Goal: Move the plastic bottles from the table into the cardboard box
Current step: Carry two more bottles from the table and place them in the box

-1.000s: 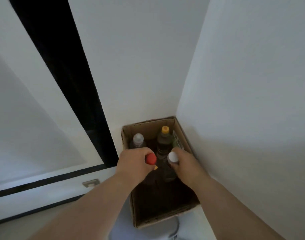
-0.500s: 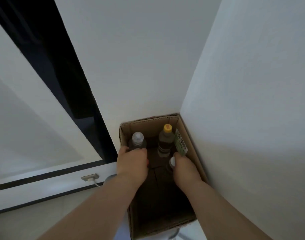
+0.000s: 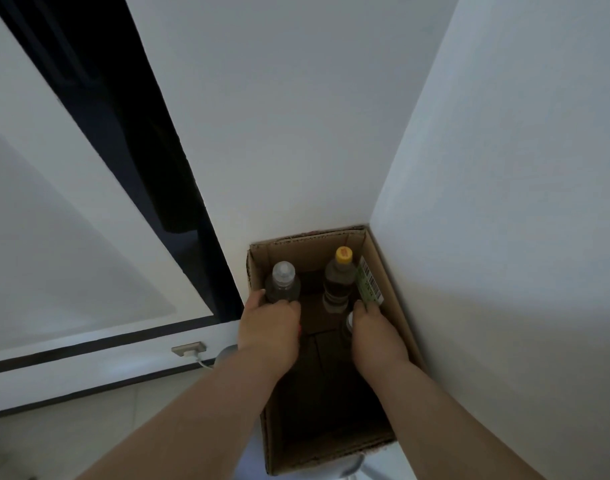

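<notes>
An open cardboard box [image 3: 397, 306] stands on the floor in the corner of two white walls. At its far end stand a clear bottle with a clear cap [image 3: 282, 279] and a dark bottle with a yellow cap [image 3: 338, 279]. My left hand [image 3: 269, 331] reaches into the box's left side, closed over a red-capped bottle [image 3: 299, 329] that shows only as a sliver of red. Lower on the right side, my right hand [image 3: 374, 336] grips a white-capped bottle [image 3: 349, 322], mostly hidden by my fingers.
A green barcode label [image 3: 368, 284] sticks on the box's right inner wall. White walls close in behind and to the right. A dark door gap and white panel are at left, with a wall socket and cable [image 3: 189, 350] near the floor.
Both hands have sunk deeper into the box with their bottles. The red and white caps, plain to see a second ago, are now almost hidden under my hands.
</notes>
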Action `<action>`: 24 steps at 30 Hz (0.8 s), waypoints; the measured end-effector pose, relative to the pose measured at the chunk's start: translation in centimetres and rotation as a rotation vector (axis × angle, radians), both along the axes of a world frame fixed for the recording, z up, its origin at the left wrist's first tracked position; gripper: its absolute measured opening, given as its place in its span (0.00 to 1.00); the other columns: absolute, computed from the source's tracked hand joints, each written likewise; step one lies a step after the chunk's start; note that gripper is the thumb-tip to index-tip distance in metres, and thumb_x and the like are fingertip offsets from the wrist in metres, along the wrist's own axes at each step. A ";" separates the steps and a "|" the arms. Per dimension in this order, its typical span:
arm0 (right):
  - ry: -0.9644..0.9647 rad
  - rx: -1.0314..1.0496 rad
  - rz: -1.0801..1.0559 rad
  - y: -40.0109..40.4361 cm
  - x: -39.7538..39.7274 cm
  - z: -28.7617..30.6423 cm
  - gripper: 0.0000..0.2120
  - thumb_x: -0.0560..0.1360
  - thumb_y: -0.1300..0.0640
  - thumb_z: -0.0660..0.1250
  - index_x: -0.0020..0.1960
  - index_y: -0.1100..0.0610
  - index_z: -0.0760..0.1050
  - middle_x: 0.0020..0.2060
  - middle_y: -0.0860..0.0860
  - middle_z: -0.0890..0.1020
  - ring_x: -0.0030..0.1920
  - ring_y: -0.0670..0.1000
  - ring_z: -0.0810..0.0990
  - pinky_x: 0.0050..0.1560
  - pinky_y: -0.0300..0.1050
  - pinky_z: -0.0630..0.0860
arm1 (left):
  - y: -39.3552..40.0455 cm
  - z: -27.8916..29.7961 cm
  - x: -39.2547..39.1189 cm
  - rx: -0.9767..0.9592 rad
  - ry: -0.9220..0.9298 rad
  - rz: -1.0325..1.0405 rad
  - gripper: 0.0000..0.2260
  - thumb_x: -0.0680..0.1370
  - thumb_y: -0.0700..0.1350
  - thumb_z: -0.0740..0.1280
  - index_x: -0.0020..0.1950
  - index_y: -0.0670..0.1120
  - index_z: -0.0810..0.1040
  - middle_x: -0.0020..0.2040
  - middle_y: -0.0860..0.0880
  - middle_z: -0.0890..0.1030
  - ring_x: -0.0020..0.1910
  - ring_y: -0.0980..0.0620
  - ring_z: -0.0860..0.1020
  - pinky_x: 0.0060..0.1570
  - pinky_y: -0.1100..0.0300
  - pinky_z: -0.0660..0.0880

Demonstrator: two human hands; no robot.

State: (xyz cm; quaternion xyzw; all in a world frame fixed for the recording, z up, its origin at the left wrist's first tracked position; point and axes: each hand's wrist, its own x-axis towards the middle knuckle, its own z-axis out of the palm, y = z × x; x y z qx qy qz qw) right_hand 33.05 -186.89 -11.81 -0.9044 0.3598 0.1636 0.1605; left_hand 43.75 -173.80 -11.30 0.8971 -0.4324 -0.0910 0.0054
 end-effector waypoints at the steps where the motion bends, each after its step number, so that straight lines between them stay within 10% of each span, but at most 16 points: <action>1: 0.002 -0.003 0.010 0.1 -0.1 0.1 0.34 0.77 0.68 0.60 0.79 0.59 0.50 0.76 0.58 0.58 0.71 0.58 0.69 0.66 0.48 0.71 | 0.0 0.1 -0.1 0.004 0.002 -0.003 0.06 0.74 0.45 0.68 0.50 0.52 0.77 0.46 0.53 0.83 0.49 0.50 0.80 0.72 0.55 0.52; 11: -0.146 -0.014 0.043 0.4 -1.7 0.2 0.32 0.78 0.65 0.61 0.78 0.57 0.53 0.76 0.54 0.60 0.76 0.56 0.58 0.70 0.48 0.66 | 0.8 1.0 -0.9 0.007 0.032 -0.027 0.13 0.72 0.51 0.69 0.56 0.53 0.76 0.52 0.54 0.81 0.55 0.51 0.79 0.77 0.48 0.42; 20: -0.510 -0.028 -0.053 2.7 -4.1 5.0 0.27 0.76 0.54 0.67 0.74 0.54 0.66 0.71 0.51 0.71 0.71 0.52 0.68 0.68 0.43 0.65 | 4.2 5.6 -2.3 -0.359 0.397 0.212 0.33 0.73 0.53 0.73 0.75 0.54 0.64 0.72 0.52 0.72 0.68 0.50 0.72 0.70 0.51 0.69; 24: -0.768 0.036 -0.161 5.6 -6.2 9.9 0.21 0.74 0.53 0.70 0.66 0.48 0.73 0.57 0.41 0.75 0.61 0.44 0.74 0.59 0.37 0.70 | 6.7 8.9 -3.4 -0.572 0.438 0.210 0.31 0.74 0.54 0.73 0.74 0.57 0.66 0.71 0.58 0.72 0.68 0.57 0.71 0.63 0.63 0.65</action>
